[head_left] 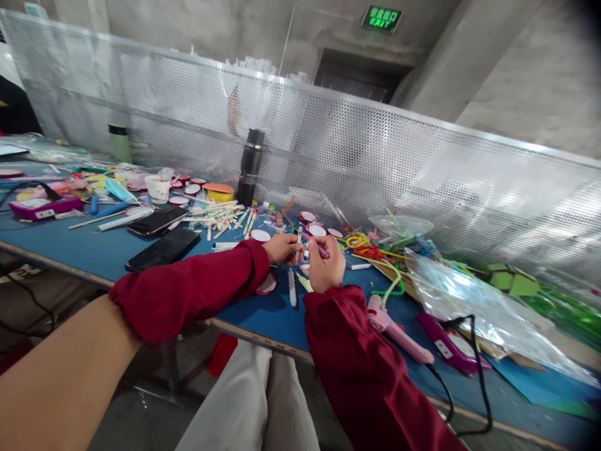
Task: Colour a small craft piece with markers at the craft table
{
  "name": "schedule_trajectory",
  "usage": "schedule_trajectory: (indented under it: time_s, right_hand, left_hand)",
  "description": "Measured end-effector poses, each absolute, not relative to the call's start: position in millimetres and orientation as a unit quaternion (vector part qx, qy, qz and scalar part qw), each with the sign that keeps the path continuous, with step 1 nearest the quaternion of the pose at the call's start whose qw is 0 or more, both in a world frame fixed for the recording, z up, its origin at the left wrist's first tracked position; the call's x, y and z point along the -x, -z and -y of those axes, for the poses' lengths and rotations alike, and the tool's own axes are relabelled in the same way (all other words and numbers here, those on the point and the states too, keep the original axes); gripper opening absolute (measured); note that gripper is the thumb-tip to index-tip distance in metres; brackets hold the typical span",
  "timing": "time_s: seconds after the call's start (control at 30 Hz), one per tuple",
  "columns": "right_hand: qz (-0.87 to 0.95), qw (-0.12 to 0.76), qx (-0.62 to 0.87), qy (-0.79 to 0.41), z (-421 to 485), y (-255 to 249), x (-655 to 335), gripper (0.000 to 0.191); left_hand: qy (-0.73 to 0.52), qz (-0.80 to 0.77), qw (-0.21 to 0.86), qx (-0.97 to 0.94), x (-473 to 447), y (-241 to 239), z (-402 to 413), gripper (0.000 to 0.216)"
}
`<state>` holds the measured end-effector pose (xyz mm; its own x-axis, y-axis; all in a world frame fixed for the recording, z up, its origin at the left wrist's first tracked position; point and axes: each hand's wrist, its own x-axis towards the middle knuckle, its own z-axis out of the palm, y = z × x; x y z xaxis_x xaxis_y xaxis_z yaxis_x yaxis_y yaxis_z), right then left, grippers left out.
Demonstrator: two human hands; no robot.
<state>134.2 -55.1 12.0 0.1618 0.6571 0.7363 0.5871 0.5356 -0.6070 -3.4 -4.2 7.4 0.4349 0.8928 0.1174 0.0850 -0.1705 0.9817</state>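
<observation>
My left hand (282, 247) and my right hand (325, 264) meet over the blue table (98, 250), both in dark red sleeves. The right hand's fingers are curled around a purple marker (323, 252). The left hand pinches a small white stick-like piece (299, 237) that stands upright between the two hands. A red-and-white round disc (267, 285) lies under my left wrist, and a white pen (292, 288) lies on the table between my forearms.
Two dark phones (162, 235) lie left of my arm. Wooden sticks (220, 216), round red-rimmed discs (188, 188), a black bottle (250, 166) and a white cup (157, 186) sit behind. Pink glue guns (397, 329) with black cords, pipe cleaners (370, 247) and a plastic bag (469, 300) lie right. A perforated metal screen (375, 156) backs the table.
</observation>
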Motion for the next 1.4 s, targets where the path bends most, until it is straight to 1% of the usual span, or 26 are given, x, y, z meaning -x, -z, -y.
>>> schedule_trajectory:
  time_s: [0.3,0.47,0.77,1.07,1.2,1.4]
  right_hand:
    - [0.648,0.587,0.485,-0.022,57.0,-13.0,-133.2,0.019]
    - [0.648,0.584,0.487,-0.041,56.9,-13.0,-132.5,0.018]
    - [0.65,0.586,0.482,-0.034,55.5,-11.9,-133.8,0.02]
    - [0.648,0.592,0.479,-0.028,56.7,-13.6,-133.3,0.02]
    - [0.657,0.583,0.476,-0.046,56.1,-13.1,-133.4,0.021]
    - [0.651,0.586,0.48,-0.044,55.8,-13.1,-133.3,0.02]
  left_hand:
    - [-0.389,-0.354,0.527,-0.668,5.0,-3.5,-0.8,0.018]
    - [-0.391,-0.355,0.521,-0.671,5.6,-4.2,-0.5,0.019]
    - [-0.386,-0.355,0.523,-0.672,4.6,-6.9,2.5,0.024]
    - [-0.388,-0.357,0.523,-0.67,4.3,-6.0,-0.1,0.019]
    - [-0.389,-0.358,0.522,-0.669,4.2,-6.2,0.5,0.017]
    - [-0.387,-0.351,0.525,-0.672,4.8,-6.2,1.4,0.02]
